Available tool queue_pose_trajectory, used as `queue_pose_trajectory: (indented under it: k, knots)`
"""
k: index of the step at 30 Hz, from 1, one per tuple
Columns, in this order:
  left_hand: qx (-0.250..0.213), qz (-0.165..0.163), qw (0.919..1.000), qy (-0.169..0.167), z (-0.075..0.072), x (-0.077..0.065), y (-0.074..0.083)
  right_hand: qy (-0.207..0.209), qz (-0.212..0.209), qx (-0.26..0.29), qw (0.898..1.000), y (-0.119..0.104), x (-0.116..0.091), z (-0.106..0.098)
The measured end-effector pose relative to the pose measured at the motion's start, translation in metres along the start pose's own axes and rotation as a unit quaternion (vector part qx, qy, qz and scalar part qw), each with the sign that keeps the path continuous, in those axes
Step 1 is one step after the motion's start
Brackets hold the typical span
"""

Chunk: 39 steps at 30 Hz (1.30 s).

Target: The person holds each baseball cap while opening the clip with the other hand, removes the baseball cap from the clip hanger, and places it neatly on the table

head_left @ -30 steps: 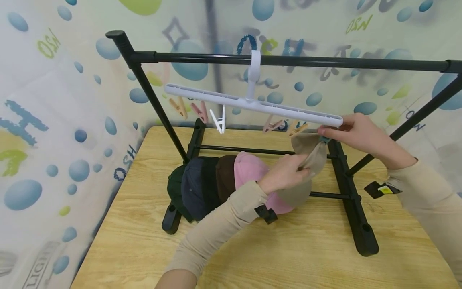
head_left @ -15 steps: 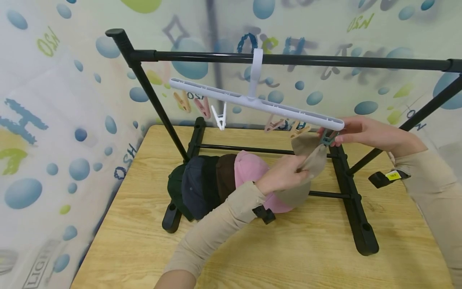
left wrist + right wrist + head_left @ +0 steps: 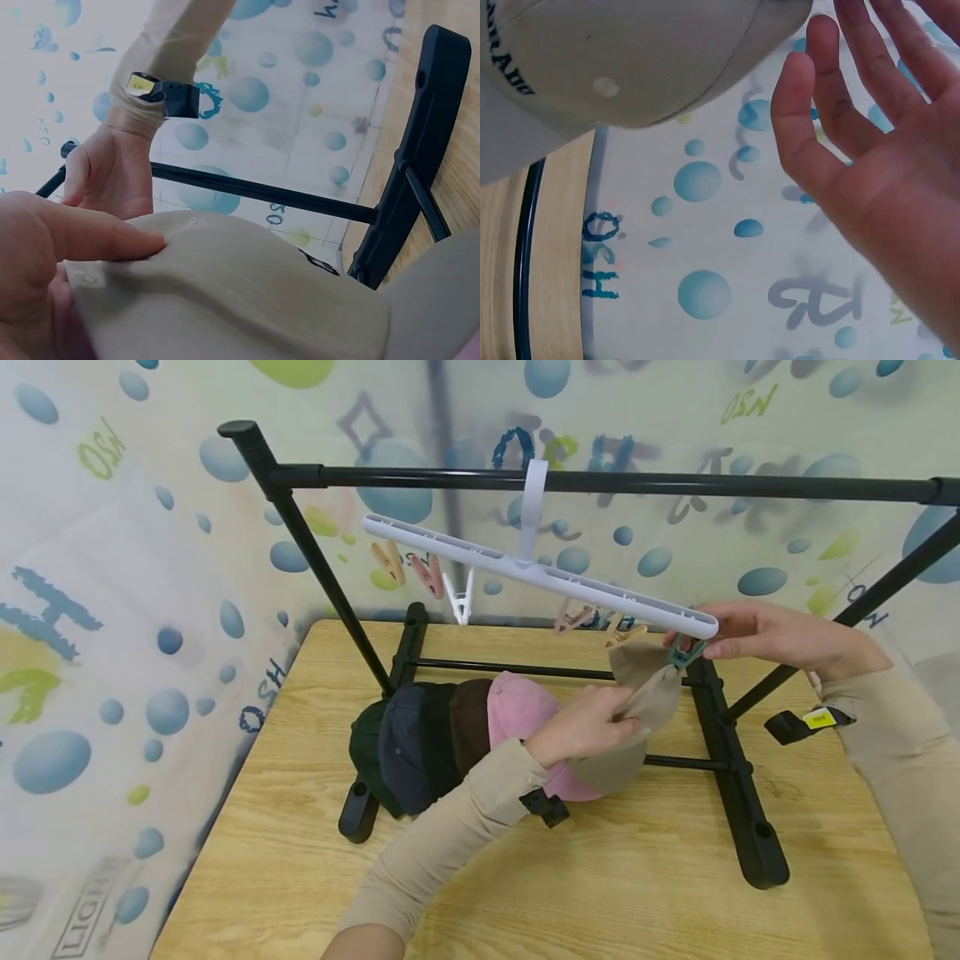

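Observation:
My left hand pinches the rim of a beige baseball cap between thumb and fingers. Dark lettering shows on the cap's front in the right wrist view. A dark green clip hangs at the right end of a pale lilac hanger, its lower end at the cap's upper edge. Beside this clip is my right hand, thumb and fingers extended around the hanger's end. In the right wrist view the right fingers are spread, with the clip out of sight.
The hanger hooks over the top bar of a black rack standing on a wooden table. Other clips hang along it, including a white clip. Below lies a row of nested caps, with a pink cap and a navy cap.
My right hand has shifted slightly right and its thumb has come away from over the green clip, which now shows. The hanger has turned a little, its right end lower. My left hand stays almost still.

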<state>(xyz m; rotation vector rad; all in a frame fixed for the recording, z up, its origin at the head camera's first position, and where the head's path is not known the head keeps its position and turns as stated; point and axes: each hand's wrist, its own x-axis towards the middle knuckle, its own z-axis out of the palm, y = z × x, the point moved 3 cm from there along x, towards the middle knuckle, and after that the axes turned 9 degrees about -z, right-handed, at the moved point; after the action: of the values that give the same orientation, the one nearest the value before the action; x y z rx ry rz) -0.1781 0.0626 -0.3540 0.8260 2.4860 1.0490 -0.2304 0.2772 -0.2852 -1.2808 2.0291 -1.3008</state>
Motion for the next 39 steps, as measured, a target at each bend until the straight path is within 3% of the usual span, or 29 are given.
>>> queue_pose_trajectory:
  k: [10,17,21,24,29,34,39]
  knots:
    - [-0.002,-0.005,1.0000,-0.007,0.000,-0.002,0.002,0.028,-0.029,0.027,0.999,0.001,0.001,0.003]
    - [-0.005,0.011,0.9999,-0.011,0.001,-0.003,0.003,0.113,0.034,-0.030,0.993,-0.004,0.003,0.002]
    - [-0.022,0.002,0.9997,-0.013,0.002,-0.006,0.000,0.121,0.052,-0.034,0.991,-0.006,0.001,0.001]
    - [-0.071,-0.004,0.9974,-0.009,0.002,-0.009,-0.004,0.124,0.059,-0.039,0.990,-0.005,-0.002,-0.001]
    - [-0.147,-0.021,0.9888,0.017,-0.002,-0.015,-0.013,0.121,0.070,-0.039,0.989,-0.002,-0.010,-0.002]
    - [-0.151,-0.031,0.9867,0.051,-0.007,-0.017,-0.019,0.132,0.086,-0.028,0.987,0.002,-0.019,-0.002]
    - [-0.145,-0.049,0.9850,0.080,-0.008,-0.017,-0.024,0.153,0.068,0.010,0.986,0.003,-0.020,-0.003]
